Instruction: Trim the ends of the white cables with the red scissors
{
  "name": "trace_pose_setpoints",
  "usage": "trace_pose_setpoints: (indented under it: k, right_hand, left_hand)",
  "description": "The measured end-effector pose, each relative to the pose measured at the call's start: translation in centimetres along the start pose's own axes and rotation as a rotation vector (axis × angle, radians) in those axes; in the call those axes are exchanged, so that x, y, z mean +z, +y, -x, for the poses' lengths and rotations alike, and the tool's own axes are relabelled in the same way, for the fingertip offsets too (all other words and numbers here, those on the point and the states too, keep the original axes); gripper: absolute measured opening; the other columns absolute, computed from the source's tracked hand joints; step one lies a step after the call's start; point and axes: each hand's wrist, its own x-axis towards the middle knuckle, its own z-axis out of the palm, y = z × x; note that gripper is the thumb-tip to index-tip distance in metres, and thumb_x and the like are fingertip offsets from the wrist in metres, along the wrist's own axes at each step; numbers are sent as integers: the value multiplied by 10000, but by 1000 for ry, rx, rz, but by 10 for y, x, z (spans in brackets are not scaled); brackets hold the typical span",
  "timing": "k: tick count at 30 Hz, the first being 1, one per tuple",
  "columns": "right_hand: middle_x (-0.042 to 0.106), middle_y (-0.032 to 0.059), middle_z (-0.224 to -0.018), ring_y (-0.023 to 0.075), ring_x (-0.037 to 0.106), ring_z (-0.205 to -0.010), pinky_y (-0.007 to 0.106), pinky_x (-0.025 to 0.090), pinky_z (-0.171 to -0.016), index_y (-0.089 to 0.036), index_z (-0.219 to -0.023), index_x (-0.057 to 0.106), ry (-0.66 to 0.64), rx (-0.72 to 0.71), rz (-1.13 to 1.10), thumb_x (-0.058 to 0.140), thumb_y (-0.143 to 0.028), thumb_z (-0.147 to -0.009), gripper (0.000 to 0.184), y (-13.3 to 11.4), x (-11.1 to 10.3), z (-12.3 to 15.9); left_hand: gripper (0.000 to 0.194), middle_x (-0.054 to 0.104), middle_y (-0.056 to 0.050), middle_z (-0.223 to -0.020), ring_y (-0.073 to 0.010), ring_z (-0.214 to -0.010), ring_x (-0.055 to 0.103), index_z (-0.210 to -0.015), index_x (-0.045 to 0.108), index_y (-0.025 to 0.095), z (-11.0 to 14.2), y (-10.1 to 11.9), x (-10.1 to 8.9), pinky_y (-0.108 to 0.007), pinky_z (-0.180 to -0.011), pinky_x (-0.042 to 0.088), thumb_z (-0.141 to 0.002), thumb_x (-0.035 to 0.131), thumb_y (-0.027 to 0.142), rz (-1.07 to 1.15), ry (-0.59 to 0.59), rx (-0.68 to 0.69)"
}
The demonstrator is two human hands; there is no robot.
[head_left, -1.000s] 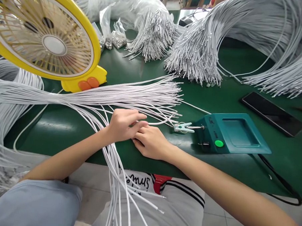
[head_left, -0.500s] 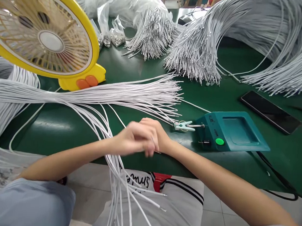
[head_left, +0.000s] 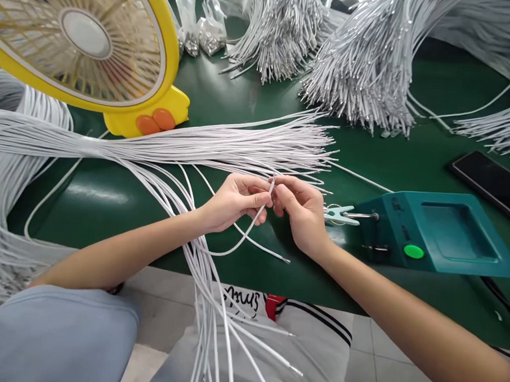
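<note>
Two hands meet at one white cable [head_left: 248, 233]: the left hand [head_left: 236, 204] pinches it just below its upper end, and the fingertips of the right hand [head_left: 301, 213] close in on that same end, nearly touching the left ones. The held cable curves down from the fingers to the left, toward the strands [head_left: 203, 301] that drop over the front edge of the counter [head_left: 93, 209]; these strands are too many and too overlapped to count. One loose cable [head_left: 265, 249] lies below the hands, its bare tip pointing right. Behind the hands runs one gathered bundle [head_left: 218, 147], narrowed at the left and fanned out at the right. Two larger masses of cable ends [head_left: 362, 66] [head_left: 282, 37] stand farther back, with more cables at the far left and far right. Green surface shows between the hands and the front edge, and again to the left of the strands. One pale clip [head_left: 342, 215] sits just right of the right hand, at the metal rod of one teal device [head_left: 460, 234]; the device has one green button [head_left: 413, 251] and dark marks too small to read. One phone [head_left: 492, 181] lies beyond it, and one yellow fan [head_left: 86, 34] stands back left. Lettering on the pale cloth [head_left: 316, 340] below seems to read "smile", partly covered.
</note>
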Motion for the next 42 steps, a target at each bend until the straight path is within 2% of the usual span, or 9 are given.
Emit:
trace_pose_setpoints:
  k: [7, 10, 16, 23, 28, 32, 37, 40, 42]
  right_hand:
    - [642, -8, -806, 56, 524, -577, 182, 396, -483, -220, -873, 708, -11, -21, 12, 673, -261, -784, 103, 0, -2, 1]
    - [634, -14, -758, 56, 523, -570, 184, 389, -488, -213, -848, 713, -39, -10, -59, 666, -248, -789, 83, -3, -2, 2]
    - [633, -2, -667, 93, 575, -577, 202, 383, -491, -178, -809, 702, -100, 126, -178, 662, -260, -775, 98, -9, -2, 0]
    - [582, -7, -630, 87, 531, -571, 206, 382, -489, -171, -732, 665, -129, 131, -155, 669, -272, -752, 103, -12, -2, 0]
    - [555, -16, -622, 83, 518, -559, 213, 382, -489, -166, -730, 663, -159, 117, -185, 684, -265, -740, 102, -14, -2, -1]
    - [556, -24, -636, 66, 505, -557, 199, 375, -500, -171, -746, 660, -189, 109, -211, 674, -251, -764, 83, -12, -3, -1]
    - [546, -23, -632, 73, 503, -551, 199, 369, -490, -169, -746, 631, -187, 142, -205, 664, -286, -767, 123, -13, -1, 0]
    - [520, -26, -628, 69, 484, -530, 198, 366, -477, -170, -763, 628, -121, 189, -237, 612, -305, -788, 138, -13, 0, 0]
    - [511, -26, -643, 66, 474, -533, 194, 361, -471, -169, -788, 633, -69, 230, -258, 597, -302, -785, 138, -12, -1, -2]
  left_hand:
    - [107, 636, -18, -670, -109, -516, 634, -778, 683, 86, -1, 3, -1, -189, -469, 542, -788, 700, 191, 24, -76, -37]
    - [124, 633, -20, -669, -98, -517, 628, -761, 676, 76, 0, 4, -1, -173, -474, 532, -802, 687, 193, 8, -95, -27]
    - [202, 626, -17, -668, -89, -504, 614, -755, 661, 80, 0, 3, -2, -167, -473, 508, -786, 710, 274, -43, -123, -2]
    - [203, 608, -10, -648, -76, -479, 594, -736, 654, 86, 2, 2, -1, -169, -475, 495, -814, 681, 272, -72, -173, 7]
    - [242, 612, -7, -628, -74, -457, 581, -783, 675, 92, 2, 3, -2, -171, -467, 498, -769, 725, 328, -50, -174, -40]
    - [230, 625, -3, -627, -75, -458, 587, -845, 692, 104, 2, 2, -3, -199, -528, 524, -779, 719, 322, -53, -187, -36]
    - [240, 648, -29, -609, -91, -499, 599, -774, 689, 95, 1, 5, -4, -184, -513, 506, -761, 733, 330, -82, -171, -15]
    - [292, 673, -61, -630, -113, -505, 604, -805, 704, 102, 2, 5, -1, -196, -486, 487, -752, 728, 388, -180, -248, -71]
    - [299, 691, -90, -681, -135, -530, 616, -837, 717, 118, 5, 1, 4, -225, -507, 492, -782, 686, 411, -407, -342, -35]
